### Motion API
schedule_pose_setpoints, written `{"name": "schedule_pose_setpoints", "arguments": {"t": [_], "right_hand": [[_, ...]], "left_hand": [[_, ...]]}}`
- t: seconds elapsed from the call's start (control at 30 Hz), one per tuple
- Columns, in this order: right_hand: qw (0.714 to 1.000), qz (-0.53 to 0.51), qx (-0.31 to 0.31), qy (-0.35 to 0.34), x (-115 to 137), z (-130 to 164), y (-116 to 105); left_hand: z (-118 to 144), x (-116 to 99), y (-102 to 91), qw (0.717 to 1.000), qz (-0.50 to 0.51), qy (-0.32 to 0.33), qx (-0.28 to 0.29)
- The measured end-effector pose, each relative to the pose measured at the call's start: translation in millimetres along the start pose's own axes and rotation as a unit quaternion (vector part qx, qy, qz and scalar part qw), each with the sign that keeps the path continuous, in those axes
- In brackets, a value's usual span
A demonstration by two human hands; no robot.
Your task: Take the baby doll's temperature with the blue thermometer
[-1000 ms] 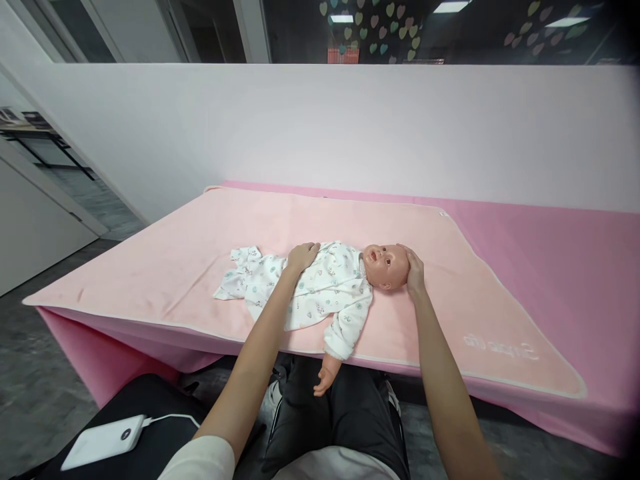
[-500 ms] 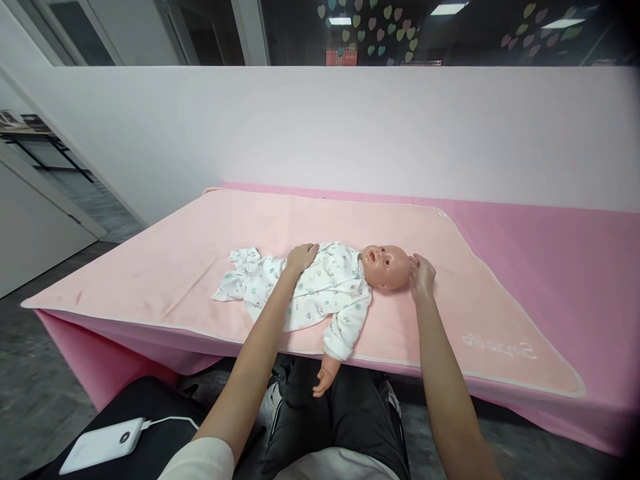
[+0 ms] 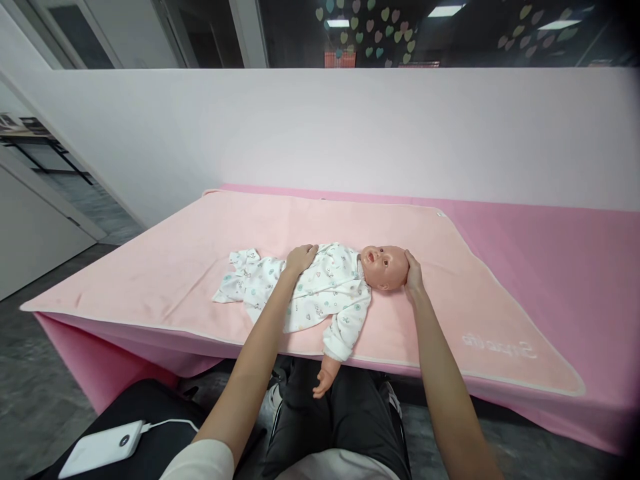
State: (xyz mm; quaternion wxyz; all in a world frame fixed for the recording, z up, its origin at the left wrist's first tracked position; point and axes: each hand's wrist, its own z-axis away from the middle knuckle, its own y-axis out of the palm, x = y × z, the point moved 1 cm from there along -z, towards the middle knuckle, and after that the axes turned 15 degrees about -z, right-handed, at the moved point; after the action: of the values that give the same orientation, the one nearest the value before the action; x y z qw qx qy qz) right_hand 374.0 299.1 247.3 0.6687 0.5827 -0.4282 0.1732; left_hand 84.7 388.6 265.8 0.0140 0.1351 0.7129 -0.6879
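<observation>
A doll (image 3: 345,283) lies on its back on a pale pink blanket (image 3: 450,320), head to the right and feet to the left, close to the blanket's near edge. The blanket covers the left and middle of a table draped in a deeper pink cloth (image 3: 575,260), which shows bare on the right. The doll wears a white printed suit (image 3: 280,283); the empty leg ends of the suit lie flat and spread to the left. The doll's near arm hangs over the table edge, its bare hand (image 3: 324,381) dangling below the blanket hem. The left hand (image 3: 301,258) rests palm down on the doll's belly, fingers together and laid flat on the cloth, gripping nothing. The right hand (image 3: 413,275) cups the crown of the doll's head (image 3: 384,267), fingers curved loosely round the top and touching it; whether they press or only rest there cannot be told. Both forearms reach straight forward from the bottom of the view, bare to the short white sleeves. The person's legs in dark trousers (image 3: 325,427) sit under the table edge. At lower left a white power bank (image 3: 100,449) with a white cable (image 3: 167,423) lies on a black surface, well apart from the hands. Behind the table stands a plain white wall (image 3: 320,133), with dark glass above it bearing heart stickers (image 3: 370,30).
</observation>
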Motion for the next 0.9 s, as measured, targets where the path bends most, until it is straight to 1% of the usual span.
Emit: {"name": "schedule_pose_setpoints", "arguments": {"t": [0.07,0.1,0.23,0.3,0.43,0.5,0.57,0.67,0.7,0.73,0.77,0.83,0.9], "right_hand": [[0.997,-0.029,0.028,0.066,0,2,1],[0.995,-0.04,0.034,0.086,0,3,1],[0.992,-0.061,0.043,0.104,-1,2,-4],[0.992,-0.073,0.038,0.097,-2,-2,-9],[0.996,-0.074,-0.039,0.024,-5,-14,-21],[0.995,-0.073,-0.058,0.02,-6,-18,-26],[0.994,-0.078,-0.044,0.057,-8,-19,-29],[0.986,-0.094,0.001,0.138,-12,-18,-31],[0.984,-0.092,0.006,0.153,-12,-18,-31],[0.986,-0.08,-0.008,0.144,-13,-19,-32],[0.991,-0.061,-0.034,0.116,-12,-20,-33],[0.995,-0.017,-0.099,0.022,-9,-24,-35],[0.988,0.011,-0.135,-0.069,-5,-25,-35]], "left_hand": [[0,0,-0.2,1.0,0.0,0.0,0.0],[0,0,-0.3,1.0,0.001,-0.001,0.0],[0,0,-0.4,1.0,0.0,-0.003,0.001],[-1,0,-0.1,1.0,0.0,-0.004,0.003],[-2,0,0.5,1.0,-0.001,-0.008,0.007],[-1,0,0.4,1.0,0.0,-0.007,0.005],[-1,0,0.2,1.0,0.001,-0.007,0.004],[0,0,-0.1,1.0,0.0,-0.006,0.003],[-1,0,0.0,1.0,0.0,-0.006,0.003],[-1,0,0.1,1.0,0.0,-0.005,0.003],[-1,1,0.2,1.0,-0.001,-0.005,0.003],[-2,1,0.5,1.0,-0.001,-0.006,0.005],[-2,0,0.7,1.0,-0.002,-0.008,0.008]]}}
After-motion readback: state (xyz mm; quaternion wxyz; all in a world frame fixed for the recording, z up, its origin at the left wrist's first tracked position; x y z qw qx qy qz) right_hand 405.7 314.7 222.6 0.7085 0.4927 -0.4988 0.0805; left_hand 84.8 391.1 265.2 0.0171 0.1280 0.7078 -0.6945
